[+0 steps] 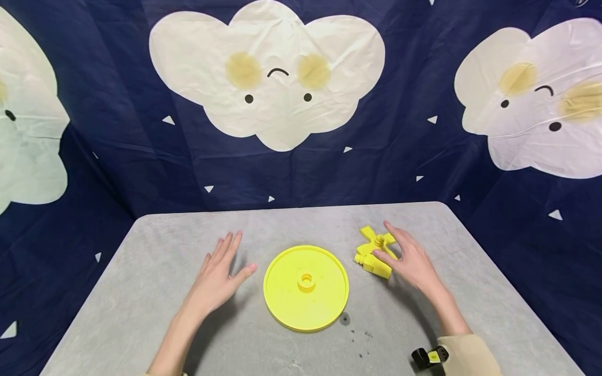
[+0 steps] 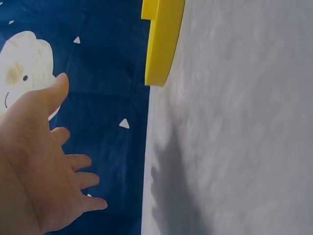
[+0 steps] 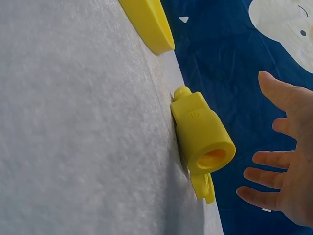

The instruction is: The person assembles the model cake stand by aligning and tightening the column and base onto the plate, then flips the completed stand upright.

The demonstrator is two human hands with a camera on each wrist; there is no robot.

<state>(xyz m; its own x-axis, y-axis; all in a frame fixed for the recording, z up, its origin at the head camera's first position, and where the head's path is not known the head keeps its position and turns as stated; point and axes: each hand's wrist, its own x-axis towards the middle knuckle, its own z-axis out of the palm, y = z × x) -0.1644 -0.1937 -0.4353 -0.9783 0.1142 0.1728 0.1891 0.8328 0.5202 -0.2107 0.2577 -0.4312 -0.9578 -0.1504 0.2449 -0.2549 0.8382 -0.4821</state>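
A round yellow disc (image 1: 287, 303) with a raised rim and a small hollow hub lies mid-table. Left of it, my left hand (image 1: 213, 284) hovers with spread fingers, holding nothing; the left wrist view shows its palm (image 2: 39, 161) and the disc's edge (image 2: 164, 49). Over on the right, my right hand (image 1: 414, 261) is held above two yellow parts, fingers extended and apart. One part is cross-shaped (image 1: 368, 248) with a threaded stub, partly hidden by that hand. The other, a short post (image 1: 376, 266) with a knob at one end, shows a round hole in its end (image 3: 212, 159) in the right wrist view.
The grey table (image 1: 155, 250) has dark spots (image 1: 345, 318) near the disc. A black device (image 1: 428, 358) with a yellow label sits by the right sleeve (image 1: 470, 355). Dark blue cloth (image 1: 291, 177) with white clouds hangs behind and beside the table.
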